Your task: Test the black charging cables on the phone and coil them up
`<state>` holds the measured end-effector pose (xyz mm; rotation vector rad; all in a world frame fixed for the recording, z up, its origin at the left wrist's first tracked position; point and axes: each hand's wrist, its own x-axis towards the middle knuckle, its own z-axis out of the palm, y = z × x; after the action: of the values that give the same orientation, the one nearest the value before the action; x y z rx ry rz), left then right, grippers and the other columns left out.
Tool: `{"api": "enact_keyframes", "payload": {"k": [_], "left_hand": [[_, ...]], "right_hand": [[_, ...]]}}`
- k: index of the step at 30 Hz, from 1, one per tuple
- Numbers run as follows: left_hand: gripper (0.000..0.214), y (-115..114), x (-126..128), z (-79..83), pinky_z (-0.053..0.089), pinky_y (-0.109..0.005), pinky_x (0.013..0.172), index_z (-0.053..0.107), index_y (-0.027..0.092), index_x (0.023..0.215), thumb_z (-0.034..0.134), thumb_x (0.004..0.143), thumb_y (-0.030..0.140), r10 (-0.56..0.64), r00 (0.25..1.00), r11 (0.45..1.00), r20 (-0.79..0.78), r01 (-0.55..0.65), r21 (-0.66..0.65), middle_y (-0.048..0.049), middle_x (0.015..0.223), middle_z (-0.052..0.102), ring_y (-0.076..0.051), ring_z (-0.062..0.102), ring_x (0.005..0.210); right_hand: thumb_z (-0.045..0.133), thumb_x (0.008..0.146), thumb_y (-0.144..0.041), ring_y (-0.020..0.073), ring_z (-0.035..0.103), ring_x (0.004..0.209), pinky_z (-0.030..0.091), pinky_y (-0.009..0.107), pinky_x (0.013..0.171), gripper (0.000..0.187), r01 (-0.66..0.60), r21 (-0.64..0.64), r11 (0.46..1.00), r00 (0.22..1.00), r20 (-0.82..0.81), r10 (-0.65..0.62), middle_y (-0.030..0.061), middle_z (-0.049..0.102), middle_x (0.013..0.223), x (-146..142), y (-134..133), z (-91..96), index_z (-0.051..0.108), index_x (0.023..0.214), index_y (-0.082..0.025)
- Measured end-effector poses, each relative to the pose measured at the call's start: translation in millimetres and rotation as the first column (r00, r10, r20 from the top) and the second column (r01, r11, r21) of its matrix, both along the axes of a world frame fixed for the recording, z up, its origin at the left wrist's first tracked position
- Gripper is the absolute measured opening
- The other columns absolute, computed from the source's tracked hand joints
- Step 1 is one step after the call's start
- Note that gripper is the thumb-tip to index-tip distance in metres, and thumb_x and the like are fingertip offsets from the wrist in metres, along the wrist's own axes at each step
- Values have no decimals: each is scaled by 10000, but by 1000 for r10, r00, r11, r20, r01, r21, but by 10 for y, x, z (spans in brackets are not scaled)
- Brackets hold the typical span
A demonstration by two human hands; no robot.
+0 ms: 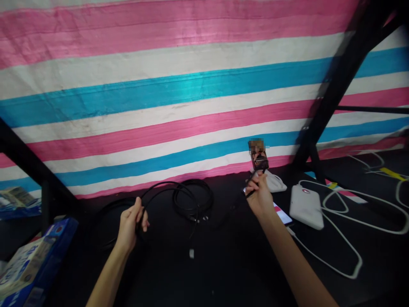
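Note:
My left hand point(130, 222) is closed around a black cable point(162, 183), whose loops arch up and to the right from the fingers. Beside it, a coil of black cable point(211, 197) lies on the dark tabletop, with small shiny metal ends near its lower edge. Farther right, my right hand point(261, 195) is raised and pinches a thin, dark piece that looks like a cable end; blur hides its detail. Behind those fingertips stands a phone or picture card point(259, 156). A lit phone point(281, 214) lies partly covered by my right wrist.
Right of my right arm are a white power bank point(306, 207) and looping white cables point(354, 273). A white stand base point(275, 182) sits behind. Blue printed packages point(41, 260) lie at left. Black frame legs point(338, 89) and a striped sheet point(179, 89) bound the back.

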<state>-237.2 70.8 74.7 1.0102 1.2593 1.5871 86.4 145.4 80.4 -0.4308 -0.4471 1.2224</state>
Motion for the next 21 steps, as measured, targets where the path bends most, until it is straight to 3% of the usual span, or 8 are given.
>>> {"api": "enact_keyframes", "payload": {"k": [2, 4, 6, 10, 13, 17, 21], "left_hand": [[471, 42, -8, -44, 447, -225, 504, 413, 172, 433, 519, 761, 494, 85, 971, 995, -223, -71, 72, -38, 611, 593, -95, 513, 482], [463, 72, -13, -93, 471, -235, 562, 476, 154, 475, 514, 745, 528, 136, 933, 981, -333, -81, 174, -75, 856, 613, -121, 556, 633], [511, 83, -21, -123, 477, -240, 545, 476, 150, 479, 472, 731, 595, 154, 926, 960, -345, -58, 274, -86, 904, 582, -132, 539, 677], [592, 60, -63, -98, 303, -166, 332, 477, 158, 521, 385, 664, 724, 115, 978, 958, -174, -63, 279, -35, 629, 502, -98, 427, 520], [655, 29, -142, -29, 156, -140, 292, 429, 159, 465, 375, 550, 806, 64, 998, 973, -28, -56, 224, -11, 512, 428, -83, 357, 469], [729, -28, -312, 109, 233, -146, 309, 282, 147, 337, 396, 419, 862, 100, 985, 948, 140, -137, 289, -17, 499, 429, -73, 361, 472], [751, -108, -436, 250, 317, -142, 347, 195, 127, 331, 575, 425, 767, 150, 891, 901, 429, -301, 312, 4, 535, 420, -60, 378, 499]], "right_hand": [[726, 631, -399, -1, 272, 402, 305, 66, 364, 334, -30, -12, 999, 999, 25, 31, -109, 320, 597, -72, -17, -12, 491, 795, -228], [723, 635, -405, -1, 280, 401, 307, 75, 364, 330, -73, -31, 997, 995, 60, 75, -107, 328, 604, -155, -44, -23, 499, 806, -234], [717, 642, -415, 0, 283, 398, 304, 80, 362, 321, -96, -46, 994, 992, 81, 99, -105, 324, 599, -204, -65, -33, 501, 800, -237], [722, 634, -419, -2, 278, 397, 294, 76, 359, 323, -105, -40, 994, 993, 52, 107, -105, 320, 594, -174, -66, -42, 505, 795, -240], [736, 620, -407, -3, 279, 401, 288, 75, 358, 332, -116, -35, 993, 993, 28, 117, -103, 323, 599, -138, -56, -39, 509, 798, -242], [712, 645, -429, 3, 275, 402, 277, 83, 351, 312, -117, -60, 991, 990, 76, 122, -99, 313, 593, -150, -55, -27, 505, 786, -242], [713, 644, -427, 3, 272, 397, 268, 80, 337, 307, -103, -99, 990, 989, 93, 112, -99, 310, 584, -154, -43, -21, 521, 789, -235]]}}
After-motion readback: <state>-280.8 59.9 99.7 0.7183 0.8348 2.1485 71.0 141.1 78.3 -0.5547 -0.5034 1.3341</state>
